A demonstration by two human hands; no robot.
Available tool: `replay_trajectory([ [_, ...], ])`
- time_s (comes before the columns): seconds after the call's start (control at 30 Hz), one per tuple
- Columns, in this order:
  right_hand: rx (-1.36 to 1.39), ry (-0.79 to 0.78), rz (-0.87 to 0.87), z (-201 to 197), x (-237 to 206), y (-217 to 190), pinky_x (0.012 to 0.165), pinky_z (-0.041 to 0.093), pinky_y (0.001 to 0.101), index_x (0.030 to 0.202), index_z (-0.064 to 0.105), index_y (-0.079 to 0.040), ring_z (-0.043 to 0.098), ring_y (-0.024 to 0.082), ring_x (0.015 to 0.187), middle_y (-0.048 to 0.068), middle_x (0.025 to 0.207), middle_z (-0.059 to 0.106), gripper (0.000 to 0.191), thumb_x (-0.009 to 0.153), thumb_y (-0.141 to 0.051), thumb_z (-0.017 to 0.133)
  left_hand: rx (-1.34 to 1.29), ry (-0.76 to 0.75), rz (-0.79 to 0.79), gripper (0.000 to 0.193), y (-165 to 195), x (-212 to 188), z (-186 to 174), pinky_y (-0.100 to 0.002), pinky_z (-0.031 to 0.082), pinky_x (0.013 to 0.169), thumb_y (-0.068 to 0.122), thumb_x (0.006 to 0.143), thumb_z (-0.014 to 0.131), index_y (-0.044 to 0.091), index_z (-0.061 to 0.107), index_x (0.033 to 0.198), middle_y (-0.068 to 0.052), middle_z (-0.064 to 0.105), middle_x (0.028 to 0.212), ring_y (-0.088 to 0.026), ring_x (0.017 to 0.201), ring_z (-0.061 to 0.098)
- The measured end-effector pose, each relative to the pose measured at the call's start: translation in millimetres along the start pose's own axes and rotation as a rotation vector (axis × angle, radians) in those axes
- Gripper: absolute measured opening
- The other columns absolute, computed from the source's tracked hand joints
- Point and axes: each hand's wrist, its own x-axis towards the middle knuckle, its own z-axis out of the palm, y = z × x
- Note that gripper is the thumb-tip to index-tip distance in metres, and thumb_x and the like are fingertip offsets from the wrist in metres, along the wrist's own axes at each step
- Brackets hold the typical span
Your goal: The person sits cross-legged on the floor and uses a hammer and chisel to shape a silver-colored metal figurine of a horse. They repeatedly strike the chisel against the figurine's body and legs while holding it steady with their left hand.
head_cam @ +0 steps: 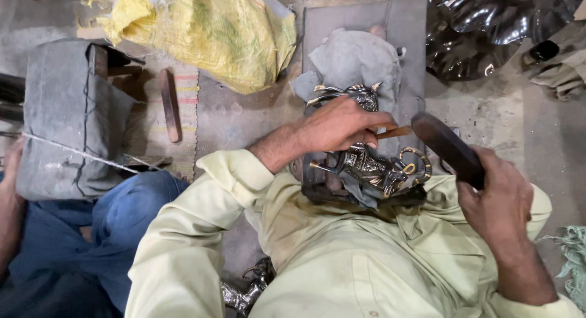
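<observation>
A dark brass elephant figure (372,165) with shiny gold details lies on grey cloth (354,58) in front of me. My left hand (339,126) rests on top of it and grips a thin wooden-handled tool (394,132), its tip pointing at the figure. My right hand (497,199) holds a dark wooden mallet (445,147), raised just right of the tool's end. Pale green sleeves cover both my arms.
A yellow sack (207,28) lies at the top left. A grey padded block (67,110) stands at left, next to another person's blue-trousered leg (110,226). Dark shiny metalware (482,31) sits top right. Another metal piece (244,293) lies under my left arm.
</observation>
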Motion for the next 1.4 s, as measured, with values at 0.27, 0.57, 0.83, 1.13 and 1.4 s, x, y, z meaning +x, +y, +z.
replay_trajectory([
  [0.27, 0.421, -0.434, 0.469, 21, 5, 17, 0.068, 0.048, 0.0391, 0.123, 0.071, -0.009, 0.06, 0.026, 0.075, 0.015, 0.087, 0.069, 0.038, 0.09, -0.023, 0.082, -0.119, 0.268, -0.404, 0.039, 9, -9, -17, -0.035, 0.062, 0.07, 0.023, 0.091, 0.08, 0.011, 0.065, 0.126, -0.006, 0.081, 0.089, -0.018, 0.075, 0.078],
  [0.57, 1.172, -0.492, 0.544, 43, 14, 24, 0.068, 0.052, 0.029, 0.127, 0.066, -0.004, 0.065, 0.011, 0.079, 0.001, 0.094, 0.071, 0.038, 0.091, -0.014, 0.071, -0.05, 0.134, -0.252, 0.043, -4, 27, -6, -0.038, 0.06, 0.08, 0.016, 0.085, 0.085, 0.008, 0.065, 0.122, -0.009, 0.08, 0.092, -0.024, 0.089, 0.08],
  [0.83, 1.111, -0.483, 0.445, 65, 16, 40, 0.071, 0.053, 0.0255, 0.124, 0.064, -0.004, 0.064, 0.007, 0.081, -0.001, 0.096, 0.07, 0.04, 0.087, -0.013, 0.075, 0.125, -0.048, -0.261, 0.046, -10, 47, -5, -0.043, 0.056, 0.082, 0.016, 0.079, 0.087, 0.01, 0.066, 0.12, -0.009, 0.08, 0.088, -0.028, 0.091, 0.076],
  [1.13, 1.029, -0.3, 0.305, 64, 36, 32, 0.069, 0.053, 0.0232, 0.121, 0.062, -0.001, 0.064, 0.006, 0.079, -0.002, 0.091, 0.065, 0.035, 0.092, -0.014, 0.076, 0.119, -0.073, -0.304, 0.039, -7, 42, -5, -0.043, 0.056, 0.078, 0.015, 0.084, 0.082, 0.013, 0.066, 0.119, -0.006, 0.08, 0.087, -0.027, 0.09, 0.077],
  [1.4, 0.34, -0.189, 0.228, 37, 58, 25, 0.068, 0.054, 0.0381, 0.13, 0.067, -0.01, 0.07, 0.021, 0.067, 0.011, 0.083, 0.074, 0.043, 0.091, -0.025, 0.079, 0.137, -0.064, -0.278, 0.042, -9, 40, -2, -0.046, 0.055, 0.077, 0.017, 0.082, 0.084, 0.012, 0.066, 0.119, -0.007, 0.079, 0.087, -0.03, 0.089, 0.076],
])
